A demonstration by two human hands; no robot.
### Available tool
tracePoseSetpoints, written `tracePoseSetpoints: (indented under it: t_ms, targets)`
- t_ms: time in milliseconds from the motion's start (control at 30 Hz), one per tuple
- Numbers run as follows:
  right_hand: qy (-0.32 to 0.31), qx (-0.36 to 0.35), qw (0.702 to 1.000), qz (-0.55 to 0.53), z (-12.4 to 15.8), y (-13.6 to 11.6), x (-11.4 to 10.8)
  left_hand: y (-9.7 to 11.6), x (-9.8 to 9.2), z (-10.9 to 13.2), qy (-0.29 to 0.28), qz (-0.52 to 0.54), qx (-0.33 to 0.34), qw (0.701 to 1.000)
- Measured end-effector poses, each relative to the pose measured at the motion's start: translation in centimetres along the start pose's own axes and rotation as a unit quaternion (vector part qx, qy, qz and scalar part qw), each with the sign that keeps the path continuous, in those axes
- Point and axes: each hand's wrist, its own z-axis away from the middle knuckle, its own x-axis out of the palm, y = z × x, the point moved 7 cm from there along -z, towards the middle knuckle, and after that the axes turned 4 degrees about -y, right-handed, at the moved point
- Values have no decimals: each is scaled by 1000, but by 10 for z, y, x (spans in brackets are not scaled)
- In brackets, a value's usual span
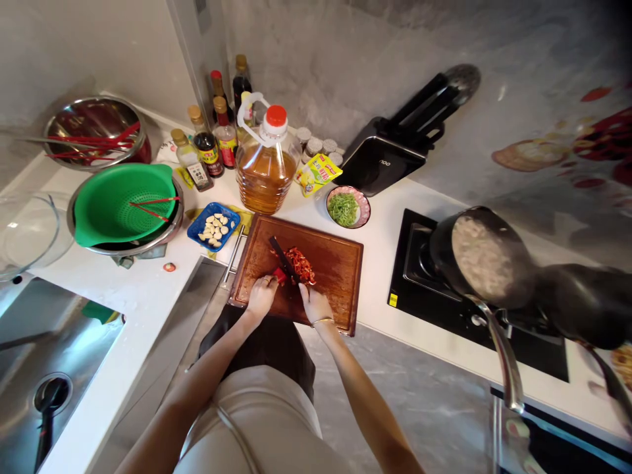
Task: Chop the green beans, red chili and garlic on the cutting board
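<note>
On the wooden cutting board [326, 253], my right hand [316, 304] is closed round the handle end of a dark-bladed knife [285, 257]. The blade points up and to the left across the board. My left hand [263, 296] has its fingers curled and pressed onto a piece of red pepper [280, 276], just left of the blade. Chopped red pepper [302, 264] lies in a small heap on the blade's right side. A blue dish of peeled garlic cloves [214, 227] stands beyond the board's left corner.
A large oil jug [268, 174] and a bowl of sliced greens [345, 207] stand behind the board. A pan of pale food [481, 257] is on the stove at right, its handle jutting forward. At left are a green colander [106, 204] and the sink [74, 329].
</note>
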Motion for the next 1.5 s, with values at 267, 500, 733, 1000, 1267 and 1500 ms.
tracePoseSetpoints:
  t_ms: [267,500,733,1000,1267,1500]
  targets:
    - [-43,54,998,-3,24,8,-5,16,-1,-12,-21,-55,-27,998]
    - [-47,64,997,14,9,-5,11,18,3,-12,-16,-77,10,997]
    - [12,46,996,-75,-1,4,6,19,2,-11,-37,-72,23,996]
    - [47,50,996,-61,23,3,2,20,-3,-18,-72,-15,-41,996]
    - [9,42,997,-70,28,15,6,18,-12,-12,6,-8,23,1000]
    - [-10,85,994,-73,5,3,16,14,-14,-15,33,36,97,994]
